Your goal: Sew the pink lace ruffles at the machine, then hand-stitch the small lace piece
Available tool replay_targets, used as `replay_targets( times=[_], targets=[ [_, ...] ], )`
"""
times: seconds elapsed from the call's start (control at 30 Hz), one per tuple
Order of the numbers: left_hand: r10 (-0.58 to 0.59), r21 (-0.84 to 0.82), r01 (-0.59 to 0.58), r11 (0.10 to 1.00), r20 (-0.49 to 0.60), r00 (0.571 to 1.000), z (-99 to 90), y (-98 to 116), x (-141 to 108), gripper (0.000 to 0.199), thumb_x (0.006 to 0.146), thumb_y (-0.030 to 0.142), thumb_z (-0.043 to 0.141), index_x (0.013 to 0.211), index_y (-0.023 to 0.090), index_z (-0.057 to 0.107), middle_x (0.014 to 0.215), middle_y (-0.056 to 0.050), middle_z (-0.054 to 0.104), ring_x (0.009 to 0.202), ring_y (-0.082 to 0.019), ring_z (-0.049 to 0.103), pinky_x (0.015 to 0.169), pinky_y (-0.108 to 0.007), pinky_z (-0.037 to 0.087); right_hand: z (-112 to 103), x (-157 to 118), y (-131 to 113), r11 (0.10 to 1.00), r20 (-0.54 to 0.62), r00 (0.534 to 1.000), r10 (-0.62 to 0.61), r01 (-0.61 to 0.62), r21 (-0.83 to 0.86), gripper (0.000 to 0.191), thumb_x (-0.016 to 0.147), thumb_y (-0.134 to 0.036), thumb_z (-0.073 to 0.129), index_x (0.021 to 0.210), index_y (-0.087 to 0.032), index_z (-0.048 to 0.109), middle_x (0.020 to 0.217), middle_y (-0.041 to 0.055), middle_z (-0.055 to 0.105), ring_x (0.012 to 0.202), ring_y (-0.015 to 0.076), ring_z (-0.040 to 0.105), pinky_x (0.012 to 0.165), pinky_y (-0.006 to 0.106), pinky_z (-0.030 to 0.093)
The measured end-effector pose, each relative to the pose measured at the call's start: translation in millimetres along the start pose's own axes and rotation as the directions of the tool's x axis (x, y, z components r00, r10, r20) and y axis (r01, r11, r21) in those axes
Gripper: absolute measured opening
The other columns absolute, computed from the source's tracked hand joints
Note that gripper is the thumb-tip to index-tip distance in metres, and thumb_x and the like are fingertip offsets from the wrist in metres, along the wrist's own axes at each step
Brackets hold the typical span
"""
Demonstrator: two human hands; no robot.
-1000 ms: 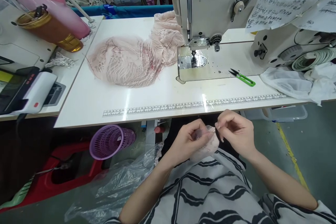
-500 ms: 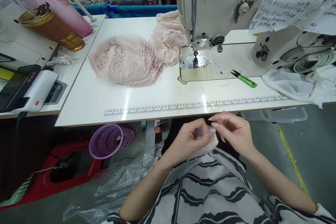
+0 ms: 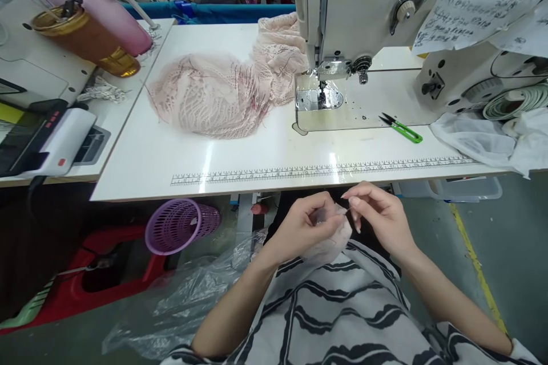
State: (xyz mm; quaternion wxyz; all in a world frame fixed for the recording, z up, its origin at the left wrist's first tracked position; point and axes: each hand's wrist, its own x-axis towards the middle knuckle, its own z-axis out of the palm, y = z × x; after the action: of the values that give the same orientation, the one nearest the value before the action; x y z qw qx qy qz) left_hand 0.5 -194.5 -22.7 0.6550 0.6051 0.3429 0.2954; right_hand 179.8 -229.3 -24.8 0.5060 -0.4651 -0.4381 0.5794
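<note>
My left hand [image 3: 310,222] is closed on a small piece of pale, sheer fabric [image 3: 336,242] over my lap, below the table's front edge. Just to its right, my right hand [image 3: 379,214] pinches with thumb and forefinger close to the fabric's edge. What lies in that pinch is too small to make out. On the table in front, a heap of pale pink lace [image 3: 214,97] stretches back toward the sewing machine [image 3: 342,23]. Green-handled thread snips [image 3: 402,128] lie on the machine bed, their blades toward the back left.
A measuring scale [image 3: 274,174] runs along the table's front edge. White cloth [image 3: 475,137] and a coil of pale cord [image 3: 514,100] lie at the right. A pink bottle [image 3: 98,5] and an amber cup [image 3: 89,40] stand at the left. A purple basket [image 3: 171,228] sits below.
My right hand has drawn slightly away from the fabric's edge, and its fingers are bent more closely together. The left hand keeps its hold. The whole view has shifted slightly.
</note>
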Motion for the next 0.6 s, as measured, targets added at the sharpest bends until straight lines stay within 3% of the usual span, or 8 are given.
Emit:
replay_targets(
  times=[0.1,0.17,0.23,0.33,0.37,0.4,0.53,0.6],
  targets=[
    [-0.011,0.023,0.011,1.0,-0.034,0.999,-5.6,1,0,0.035,0.089,0.035,0.063,0.066,0.017,0.044,0.061,0.004,0.046,0.056,-0.008,0.038,0.052,-0.022,0.028,-9,-3,-3,0.954,0.027,0.99,-0.138,0.141,-0.267,0.012,0.091,-0.026,0.061,0.094,-0.026,0.072,0.096,0.0037,0.056,0.068,0.0093,0.056,0.053,0.022,0.051],
    [-0.022,0.025,0.023,0.999,-0.035,0.999,-9.6,1,0,0.034,0.089,0.035,0.063,0.067,0.018,0.044,0.062,0.003,0.047,0.056,-0.008,0.038,0.053,-0.022,0.029,-16,-3,-7,0.962,0.118,0.989,-0.093,0.12,-0.245,0.012,0.091,-0.026,0.06,0.094,-0.026,0.072,0.098,0.0042,0.054,0.068,0.0094,0.055,0.051,0.022,0.051],
    [-0.03,0.038,0.031,0.999,-0.025,0.999,-13.2,2,0,0.033,0.088,0.035,0.064,0.067,0.017,0.044,0.063,0.003,0.047,0.057,-0.008,0.039,0.053,-0.022,0.031,-24,-2,-12,0.989,0.267,0.963,0.025,0.015,-0.149,0.012,0.092,-0.028,0.059,0.093,-0.024,0.07,0.095,0.0036,0.053,0.065,0.0089,0.054,0.049,0.022,0.051],
    [-0.062,0.078,0.058,0.995,0.044,0.997,-15.8,4,-1,0.03,0.087,0.032,0.064,0.068,0.017,0.047,0.065,0.003,0.048,0.057,-0.007,0.039,0.053,-0.021,0.03,-30,-1,-15,0.975,0.53,0.819,0.221,-0.202,-0.094,0.018,0.093,-0.033,0.056,0.086,-0.019,0.064,0.083,0.0017,0.054,0.06,0.0083,0.051,0.049,0.022,0.046],
    [-0.082,0.085,0.074,0.994,0.094,0.992,-15.4,4,-2,0.029,0.087,0.032,0.064,0.068,0.016,0.048,0.066,0.003,0.048,0.057,-0.007,0.039,0.052,-0.02,0.03,-30,-2,-14,0.964,0.572,0.777,0.261,-0.237,-0.117,0.021,0.092,-0.034,0.058,0.08,-0.018,0.061,0.076,0.0,0.053,0.057,0.0074,0.047,0.048,0.021,0.041],
    [-0.1,0.087,0.088,0.992,0.153,0.983,-14.4,4,-4,0.028,0.086,0.031,0.064,0.069,0.016,0.048,0.065,0.004,0.047,0.056,-0.007,0.038,0.051,-0.02,0.029,-27,-3,-13,0.959,0.576,0.767,0.283,-0.247,-0.142,0.025,0.09,-0.033,0.06,0.071,-0.017,0.055,0.068,-0.0024,0.049,0.054,0.0063,0.041,0.047,0.021,0.036],
    [-0.088,-0.004,0.094,0.996,0.34,0.936,-5.7,3,-16,0.028,0.086,0.026,0.063,0.067,0.017,0.045,0.061,0.005,0.042,0.055,-0.007,0.035,0.05,-0.021,0.027,-6,-19,-8,0.981,0.415,0.89,0.189,-0.155,-0.114,0.052,0.085,-0.024,0.065,0.056,-0.019,0.023,0.053,-0.0074,0.024,0.05,0.0052,0.02,0.046,0.024,0.018],
    [-0.037,-0.097,0.079,0.992,0.373,0.927,-4.6,1,-28,0.03,0.087,0.022,0.061,0.063,0.017,0.042,0.06,0.004,0.042,0.054,-0.007,0.035,0.05,-0.022,0.027,0,-33,-12,0.988,0.388,0.911,0.136,-0.156,0.02,0.054,0.086,-0.024,0.063,0.056,-0.02,0.019,0.051,-0.0069,0.021,0.047,0.006,0.019,0.044,0.026,0.016]
  ],
)
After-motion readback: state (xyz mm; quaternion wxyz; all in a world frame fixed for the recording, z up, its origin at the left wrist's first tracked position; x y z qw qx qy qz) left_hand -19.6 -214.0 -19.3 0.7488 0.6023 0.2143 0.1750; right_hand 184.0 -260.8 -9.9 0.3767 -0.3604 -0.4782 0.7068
